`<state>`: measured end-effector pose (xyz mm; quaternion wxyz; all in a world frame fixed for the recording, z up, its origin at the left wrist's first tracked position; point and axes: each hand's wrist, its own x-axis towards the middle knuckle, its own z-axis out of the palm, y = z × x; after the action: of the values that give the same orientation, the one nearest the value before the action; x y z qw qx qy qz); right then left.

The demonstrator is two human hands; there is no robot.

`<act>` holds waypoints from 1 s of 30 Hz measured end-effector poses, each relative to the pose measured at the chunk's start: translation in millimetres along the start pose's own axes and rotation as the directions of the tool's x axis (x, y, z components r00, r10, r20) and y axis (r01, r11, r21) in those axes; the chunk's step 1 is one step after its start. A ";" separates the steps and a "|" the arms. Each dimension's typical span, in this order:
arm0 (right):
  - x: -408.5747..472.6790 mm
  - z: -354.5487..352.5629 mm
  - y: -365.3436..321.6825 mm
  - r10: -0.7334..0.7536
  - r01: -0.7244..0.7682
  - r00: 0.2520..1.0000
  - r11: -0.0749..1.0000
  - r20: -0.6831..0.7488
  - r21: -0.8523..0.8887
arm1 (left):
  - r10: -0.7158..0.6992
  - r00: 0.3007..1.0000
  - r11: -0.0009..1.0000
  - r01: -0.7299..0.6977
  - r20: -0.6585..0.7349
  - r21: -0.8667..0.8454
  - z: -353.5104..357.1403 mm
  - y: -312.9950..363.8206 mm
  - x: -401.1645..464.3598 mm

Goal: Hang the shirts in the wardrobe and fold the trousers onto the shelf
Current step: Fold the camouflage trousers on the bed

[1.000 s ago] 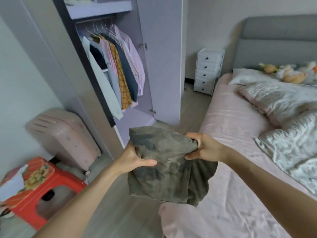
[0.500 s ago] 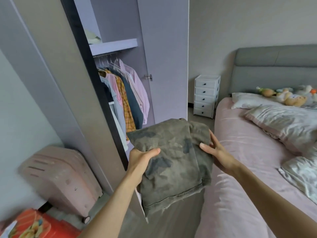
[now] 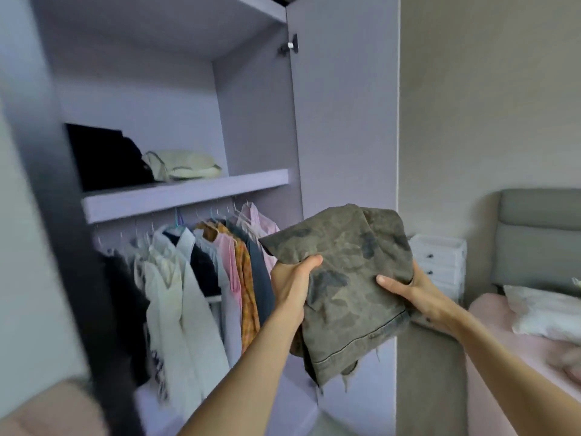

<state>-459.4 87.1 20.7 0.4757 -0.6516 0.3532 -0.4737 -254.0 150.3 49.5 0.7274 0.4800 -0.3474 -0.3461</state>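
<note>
Since half a second ago the view has swung up and the folded trousers have come up with it, so now the whole middle of the wardrobe [image 3: 251, 89] fills the left side, door open. Off to the right there's the bed [image 3: 503, 357] with a pale pillow and a grey headboard [image 3: 540, 240], plus a small white drawer unit [image 3: 440, 265] against the wall.

Inside, a row of shirts [image 3: 201, 278] hangs on the rail under the lilac shelf [image 3: 185, 196]. On that shelf sit a black folded pile [image 3: 107, 158] and a cream folded piece [image 3: 182, 165], touching each other I think, though it's a bit blurry there.

Camo trousers [image 3: 345, 278] are held up in the air in front of the door edge, lower than the shelf and to its right, frayed hem hanging down. Left hand [image 3: 292, 284] grips the left edge, thumb curled over the top and fingers tucked behind. Right hand [image 3: 418, 294] cups the right side, thumb flat across the front, other fingers hidden behind the cloth.
</note>
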 end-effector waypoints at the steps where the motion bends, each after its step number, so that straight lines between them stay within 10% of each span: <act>1: 40.0 -3.8 -5.2 -0.029 0.029 1.000 1.000 0.000 -0.006 | 0.019 1.000 1.000 -0.018 -0.009 0.016 16.7 9.3 33.8; 19: 397.0 258.5 -167.9 -0.618 0.538 0.752 0.777 0.229 0.327 | 0.289 0.900 0.953 -0.238 -0.327 0.190 -122.7 272.4 339.0; 24: 451.5 379.7 -198.7 -0.660 0.588 0.705 0.749 0.260 0.306 | 0.433 0.763 0.871 -0.219 -0.480 0.439 -208.9 326.4 395.1; 28: 474.9 461.7 -172.2 -0.479 0.457 0.768 0.875 0.426 0.159 | 0.486 0.623 0.567 0.309 -0.613 0.764 -250.7 312.5 424.4; 30: 480.1 489.3 -153.9 -0.383 0.465 0.771 0.884 0.508 -0.040 | 0.434 0.758 0.289 0.394 -0.486 0.873 -251.3 291.9 434.7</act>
<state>153.5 -164.7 254.4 0.3744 -0.8488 0.1029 -0.3589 231.7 -11.0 323.9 0.3658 0.8964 -0.2118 0.1335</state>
